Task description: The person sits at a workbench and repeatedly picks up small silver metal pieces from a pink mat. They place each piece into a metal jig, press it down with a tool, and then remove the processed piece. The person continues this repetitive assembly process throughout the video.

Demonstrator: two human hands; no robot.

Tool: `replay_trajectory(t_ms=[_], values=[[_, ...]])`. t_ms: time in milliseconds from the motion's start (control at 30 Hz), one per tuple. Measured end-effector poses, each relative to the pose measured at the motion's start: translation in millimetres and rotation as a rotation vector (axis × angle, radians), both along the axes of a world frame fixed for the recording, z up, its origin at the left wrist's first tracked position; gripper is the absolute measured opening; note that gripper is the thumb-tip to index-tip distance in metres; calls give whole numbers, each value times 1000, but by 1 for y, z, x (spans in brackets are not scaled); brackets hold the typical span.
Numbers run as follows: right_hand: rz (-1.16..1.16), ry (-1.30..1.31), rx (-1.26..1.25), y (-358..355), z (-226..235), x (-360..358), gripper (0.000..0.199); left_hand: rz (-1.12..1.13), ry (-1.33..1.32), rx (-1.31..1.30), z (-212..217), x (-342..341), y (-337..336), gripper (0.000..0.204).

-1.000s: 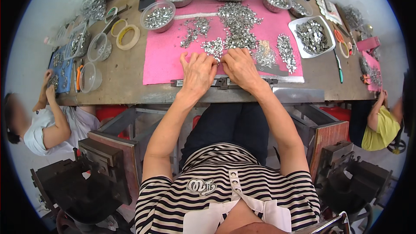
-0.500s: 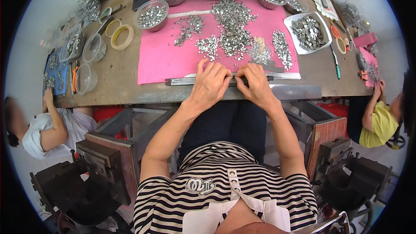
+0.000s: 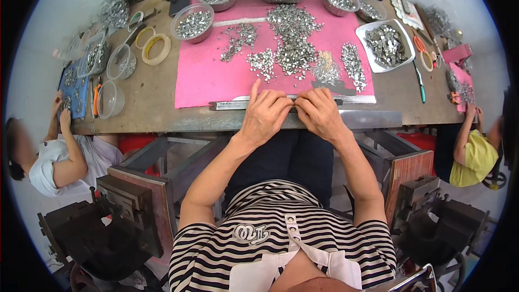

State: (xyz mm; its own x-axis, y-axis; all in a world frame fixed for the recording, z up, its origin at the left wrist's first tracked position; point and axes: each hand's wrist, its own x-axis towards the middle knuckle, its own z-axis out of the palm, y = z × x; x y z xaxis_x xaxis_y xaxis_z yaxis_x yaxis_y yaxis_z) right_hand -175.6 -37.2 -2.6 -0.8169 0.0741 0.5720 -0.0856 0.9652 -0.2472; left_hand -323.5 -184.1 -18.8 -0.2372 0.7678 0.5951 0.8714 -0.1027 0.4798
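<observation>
"How are your arms?"

"My elbows poke out wide, one on each side. My arms slant in, so my two hands come close in the middle, at the near edge of the table (image 3: 154, 89)."

"What does your left hand (image 3: 265, 111) do?"

"Its back faces up. The thumb and a finger are pinched together at the tips, pointing to my other hand. One finger on the outside sticks out toward the pink mat (image 3: 194, 78)."

"And your right hand (image 3: 319, 112)?"

"It is bent over the same way, with its tips pinched too. They are just beside the left tips. I can't tell if a tiny thing is in either pinch, because my fingers hide it."

"Where is the long metal bar (image 3: 230, 105)?"

"It is right under my hands, running side to side along the near edge of the mat. One end shows past my left hand. My fingers cover its middle."

"What is near?"

"A flat metal strip (image 3: 373, 118) is on the right, beside my right wrist. The big pile of shiny bits (image 3: 294, 46) lies on the mat, past my fingertips. A smaller heap (image 3: 261, 64) sits closer, just beyond my left hand."
</observation>
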Motion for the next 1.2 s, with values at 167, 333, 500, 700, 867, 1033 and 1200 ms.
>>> replay_trajectory(t_ms=[167, 333, 500, 700, 867, 1033, 1200], values=[[-43, 14, -113, 8, -3, -19, 16, 255, -36, -31, 3, -25, -7, 10], [-98, 24, -41, 7, -7, -64, 11, 321, 43, -126, 3, -48, 3, 12], [-178, -58, 64, 6, -9, -73, 9, 310, 97, -220, 7, -61, -3, 14], [-251, -81, 55, 6, -17, -81, 9, 293, 43, -150, 9, -58, 3, 13], [-188, -11, -74, 11, -8, -67, 10, 277, 76, -159, 6, -60, 4, 11], [-131, -90, -314, 12, 13, -11, 13, 248, 80, -154, 3, -59, 3, 9], [-67, -45, -227, 2, 8, 0, 16, 204, 19, -190, 3, -61, 5, 9]])
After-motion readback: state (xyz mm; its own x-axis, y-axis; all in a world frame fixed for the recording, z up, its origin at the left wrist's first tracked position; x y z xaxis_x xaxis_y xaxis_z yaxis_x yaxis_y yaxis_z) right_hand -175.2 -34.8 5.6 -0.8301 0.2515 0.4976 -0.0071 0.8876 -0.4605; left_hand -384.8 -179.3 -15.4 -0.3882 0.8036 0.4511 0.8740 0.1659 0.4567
